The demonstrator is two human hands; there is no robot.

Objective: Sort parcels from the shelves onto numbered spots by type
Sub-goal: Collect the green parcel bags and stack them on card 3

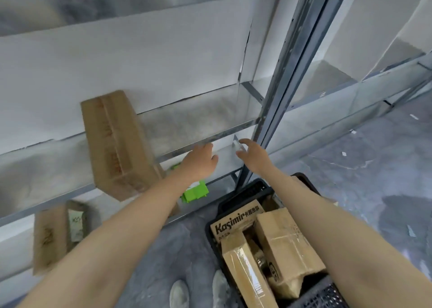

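My left hand reaches under the front edge of the middle metal shelf, fingers relaxed and holding nothing. My right hand is beside it near the shelf upright, thumb and fingers pinching a small pale parcel that is blurred. A green parcel lies on the lower shelf just below my left wrist. A long brown carton stands tilted on the middle shelf to the left. Another brown carton with a label sits at the lower left.
A black plastic basket stands on the grey floor under my right forearm. It holds a Kasimir box and two taped brown cartons. The grey shelf upright rises right of my hands. My shoes show at the bottom.
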